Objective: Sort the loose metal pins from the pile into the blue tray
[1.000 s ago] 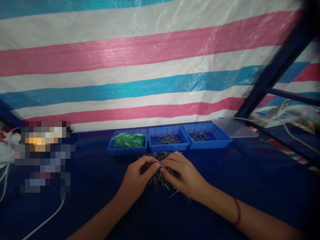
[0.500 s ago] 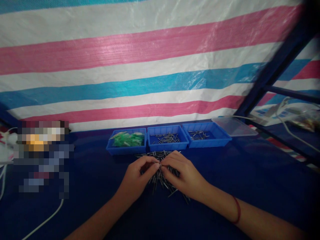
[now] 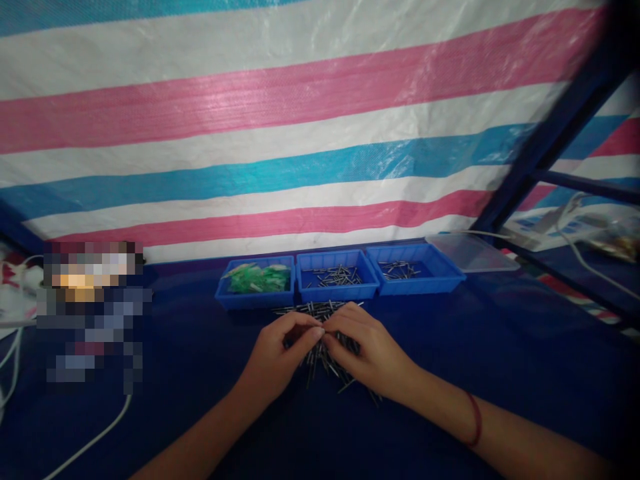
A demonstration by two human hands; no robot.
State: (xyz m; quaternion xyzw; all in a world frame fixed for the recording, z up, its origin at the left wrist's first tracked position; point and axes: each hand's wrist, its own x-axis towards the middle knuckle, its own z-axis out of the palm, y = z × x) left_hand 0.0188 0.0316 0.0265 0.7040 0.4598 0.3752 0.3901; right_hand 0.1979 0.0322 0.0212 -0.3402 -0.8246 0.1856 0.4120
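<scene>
My left hand (image 3: 280, 353) and my right hand (image 3: 365, 350) meet fingertip to fingertip over a loose pile of thin metal pins (image 3: 320, 363) on the dark blue table. Both hands pinch closed where they touch; a small pin seems held between them, too small to be sure. Beyond the pile stand three blue trays in a row: the left tray (image 3: 256, 297) holds green pieces, the middle tray (image 3: 336, 291) and the right tray (image 3: 425, 285) hold metal pins. A red band circles my right wrist.
A striped pink, white and blue tarp hangs behind the table. A clear plastic lid (image 3: 473, 252) lies right of the trays. A dark blue frame post (image 3: 545, 143) rises at the right. White cables (image 3: 85, 443) run along the left, near a blurred patch.
Hardly anything differs. My fingertips stay pinched together over the pile, with only slight shifts of the fingers and of the camera.
</scene>
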